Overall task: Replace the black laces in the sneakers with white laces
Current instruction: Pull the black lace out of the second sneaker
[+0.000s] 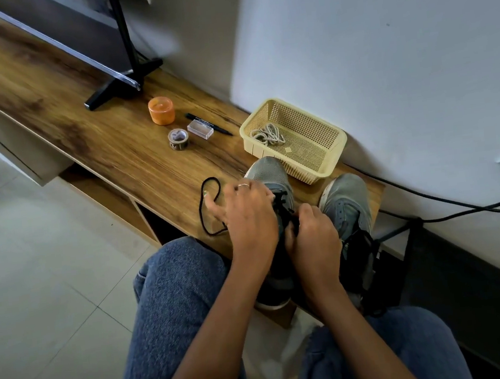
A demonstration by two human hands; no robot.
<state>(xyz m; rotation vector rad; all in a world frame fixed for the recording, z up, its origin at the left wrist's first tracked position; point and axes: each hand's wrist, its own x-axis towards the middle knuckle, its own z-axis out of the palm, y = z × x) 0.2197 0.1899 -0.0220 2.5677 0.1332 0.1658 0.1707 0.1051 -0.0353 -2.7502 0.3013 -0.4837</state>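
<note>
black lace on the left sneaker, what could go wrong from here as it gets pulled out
The loose black lace loops toward the wooden shelf edge, so once freed it may slide to the floor. The left sneaker has its heel past that edge; a hard tug could tip it off. The white laces sit in the basket behind the sneakers, so reaching could nudge the right sneaker.

Two sneakers (pixel 307 201) sit on the shelf (pixel 84 114) at its near right end, side by side. Your hands (pixel 280 220) rest on the left one. A lace (pixel 210 206) loops just left of it. Beyond them, a basket (pixel 296 139) holds laces (pixel 267 134); farther left lie a tape roll (pixel 178 139), box (pixel 200 128), pen (pixel 208 124) and jar (pixel 161 110).
</note>
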